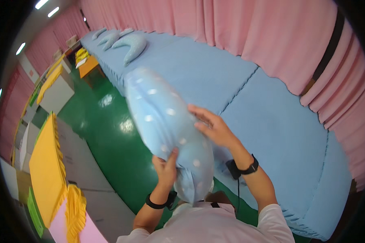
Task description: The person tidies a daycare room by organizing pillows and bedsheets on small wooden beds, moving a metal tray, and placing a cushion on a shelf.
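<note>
A plump pale-blue pillow (168,109) with white dots stands lengthwise in front of my chest, its top end slightly blurred. Wrapped round its lower left edge, my left hand (165,167) presses the thumb into the front, where the cloth creases and folds. My right hand (215,128) rests against the right side, fingers stretched out and apart on the cloth. A black band with a small box sits on each wrist, and a cable hangs from the right one. Further off, several crescent-shaped dotted pillows (132,46) lie on the blue-covered long surface (280,133).
Pink curtains (231,24) hang behind the blue surface, with a dark post among them. Along the left run pale cabinets with yellow ruffled covers (46,162). A small orange table (89,67) stands on the green floor (113,150) between them.
</note>
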Tool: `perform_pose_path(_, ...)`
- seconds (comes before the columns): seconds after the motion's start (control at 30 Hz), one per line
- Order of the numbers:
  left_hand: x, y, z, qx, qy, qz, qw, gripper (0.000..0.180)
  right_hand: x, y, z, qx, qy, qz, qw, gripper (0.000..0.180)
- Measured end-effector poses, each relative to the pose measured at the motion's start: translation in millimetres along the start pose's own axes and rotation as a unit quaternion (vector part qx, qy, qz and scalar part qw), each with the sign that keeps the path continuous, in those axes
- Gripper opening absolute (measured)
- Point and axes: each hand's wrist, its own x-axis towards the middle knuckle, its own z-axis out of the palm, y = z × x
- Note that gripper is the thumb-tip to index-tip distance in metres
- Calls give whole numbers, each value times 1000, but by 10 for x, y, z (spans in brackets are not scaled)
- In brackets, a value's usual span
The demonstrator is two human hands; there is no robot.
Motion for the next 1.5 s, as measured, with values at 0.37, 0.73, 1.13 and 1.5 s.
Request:
perform_pose_path(0.37, 3882, -869, 2672, -98, -44, 52, 993, 39, 518, 780, -1687, -153, 225, 86, 958, 89)
perform_pose_path(0.73, 4288, -2076, 2112, 260, -560, 97, 781, 50, 1208, 2432, -1880, -445, 117, 129, 878, 57)
perform_pose_path(1.13, 3418, -1345, -3420, 596, -215, -240, 735, 38, 2908, 3257, 1380, -235, -319, 56, 917, 18)
perform_pose_path(1.5, 1678, -1060, -5249, 565, 83, -524, 632, 38, 4271, 3939, 2846, -155, -397, 158, 891, 19)
